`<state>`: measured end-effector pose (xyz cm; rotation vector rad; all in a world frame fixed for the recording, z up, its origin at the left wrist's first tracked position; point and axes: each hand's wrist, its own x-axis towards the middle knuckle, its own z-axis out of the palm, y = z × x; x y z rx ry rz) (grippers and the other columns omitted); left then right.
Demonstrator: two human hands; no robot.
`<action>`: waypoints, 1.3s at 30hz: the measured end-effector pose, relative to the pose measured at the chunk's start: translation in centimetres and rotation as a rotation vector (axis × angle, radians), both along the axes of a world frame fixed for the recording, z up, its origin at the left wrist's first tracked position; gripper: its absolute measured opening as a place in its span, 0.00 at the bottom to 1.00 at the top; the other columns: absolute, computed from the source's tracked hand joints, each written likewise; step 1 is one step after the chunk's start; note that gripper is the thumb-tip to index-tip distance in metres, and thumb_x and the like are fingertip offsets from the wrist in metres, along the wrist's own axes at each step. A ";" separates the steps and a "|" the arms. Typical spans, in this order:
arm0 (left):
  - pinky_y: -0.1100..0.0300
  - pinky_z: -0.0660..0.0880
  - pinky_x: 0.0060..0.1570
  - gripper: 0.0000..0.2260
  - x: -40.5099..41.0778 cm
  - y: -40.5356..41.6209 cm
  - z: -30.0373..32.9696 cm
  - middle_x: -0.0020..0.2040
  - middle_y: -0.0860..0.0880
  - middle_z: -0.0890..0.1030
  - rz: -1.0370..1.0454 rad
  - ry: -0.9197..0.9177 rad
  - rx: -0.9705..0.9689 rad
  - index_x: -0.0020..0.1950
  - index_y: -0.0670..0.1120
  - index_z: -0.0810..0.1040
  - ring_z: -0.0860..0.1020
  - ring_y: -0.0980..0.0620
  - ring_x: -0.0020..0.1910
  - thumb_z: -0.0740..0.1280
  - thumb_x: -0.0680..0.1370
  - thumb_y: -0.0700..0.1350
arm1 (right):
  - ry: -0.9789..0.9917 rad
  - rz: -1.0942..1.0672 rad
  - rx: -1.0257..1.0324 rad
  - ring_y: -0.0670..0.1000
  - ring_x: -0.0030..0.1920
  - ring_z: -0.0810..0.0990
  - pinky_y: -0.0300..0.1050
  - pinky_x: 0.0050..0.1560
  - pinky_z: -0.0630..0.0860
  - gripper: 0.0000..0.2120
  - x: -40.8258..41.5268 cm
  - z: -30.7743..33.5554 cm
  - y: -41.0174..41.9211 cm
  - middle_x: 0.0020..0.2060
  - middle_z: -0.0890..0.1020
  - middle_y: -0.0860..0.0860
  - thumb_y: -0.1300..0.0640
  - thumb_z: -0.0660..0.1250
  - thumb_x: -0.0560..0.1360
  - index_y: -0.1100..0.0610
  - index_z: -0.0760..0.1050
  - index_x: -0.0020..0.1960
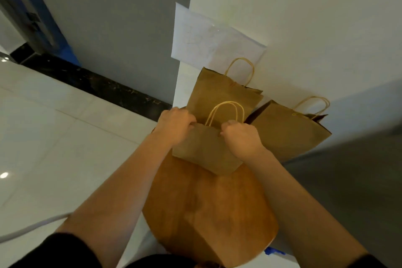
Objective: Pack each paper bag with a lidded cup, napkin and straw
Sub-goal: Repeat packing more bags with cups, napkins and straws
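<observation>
Gripping paper bag (pixel 208 150) rim — left hand (pixel 174 126), right hand (pixel 241 137).

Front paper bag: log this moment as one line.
left hand: grips front paper bag rim | right hand: grips rim | on round wooden table | contents: hidden

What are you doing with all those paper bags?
A person's left hand and right hand grip the top edge of the nearest paper bag, which is on a round wooden table. Two more bags stand behind it, one in the middle and one on the right. No cups, napkins or straws are visible.
</observation>
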<state>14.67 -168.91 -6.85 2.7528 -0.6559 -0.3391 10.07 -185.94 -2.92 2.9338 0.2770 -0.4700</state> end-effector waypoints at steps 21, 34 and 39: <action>0.53 0.68 0.63 0.15 3.8 -0.6 -1.2 0.63 0.47 0.75 0.077 -0.042 -0.061 0.67 0.48 0.71 0.71 0.47 0.63 0.60 0.81 0.49 | -0.159 -0.231 0.201 0.53 0.51 0.78 0.47 0.46 0.77 0.12 2.2 -2.1 1.7 0.55 0.76 0.52 0.57 0.57 0.80 0.56 0.69 0.63; 0.51 0.75 0.50 0.07 -11.2 -6.6 3.7 0.51 0.44 0.77 0.060 -0.055 0.015 0.50 0.42 0.77 0.75 0.44 0.52 0.60 0.78 0.43 | -0.196 -0.370 0.303 0.54 0.47 0.76 0.44 0.39 0.65 0.10 -14.6 0.9 -4.9 0.47 0.75 0.53 0.56 0.55 0.80 0.58 0.73 0.50; 0.53 0.75 0.46 0.10 -21.9 -14.3 6.8 0.51 0.46 0.78 -0.162 -0.083 -0.036 0.54 0.46 0.78 0.77 0.46 0.51 0.59 0.79 0.47 | -0.214 -0.500 0.274 0.57 0.48 0.76 0.46 0.40 0.67 0.09 -25.9 3.8 -9.6 0.46 0.75 0.54 0.56 0.55 0.80 0.58 0.70 0.47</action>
